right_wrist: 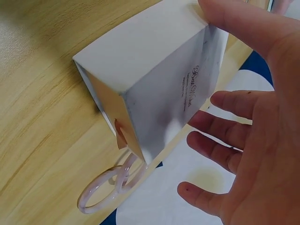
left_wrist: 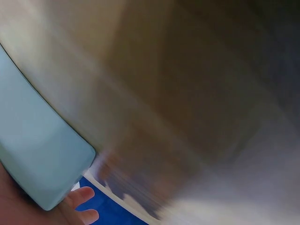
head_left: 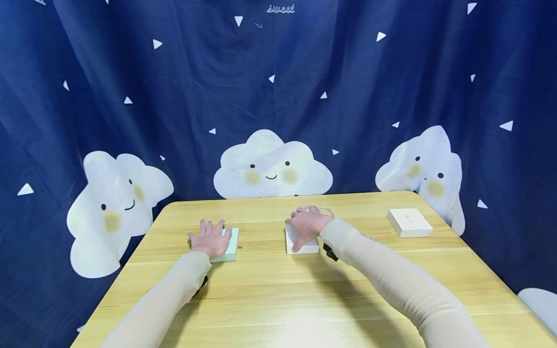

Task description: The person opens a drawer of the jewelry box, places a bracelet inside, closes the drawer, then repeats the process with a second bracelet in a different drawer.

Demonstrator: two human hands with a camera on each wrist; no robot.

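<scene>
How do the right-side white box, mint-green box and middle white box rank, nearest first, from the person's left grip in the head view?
1. Mint-green box, partly covered by the left grip.
2. Middle white box, partly covered by the right grip.
3. Right-side white box, towards the table's right edge.

Mint box (left_wrist: 44,136) cut off, left wrist view; pale rings (right_wrist: 121,180) partly hidden.

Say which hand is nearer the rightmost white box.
Right. The right hand is left of that box, at another white box; the left hand is farther left, on the green box.
</scene>
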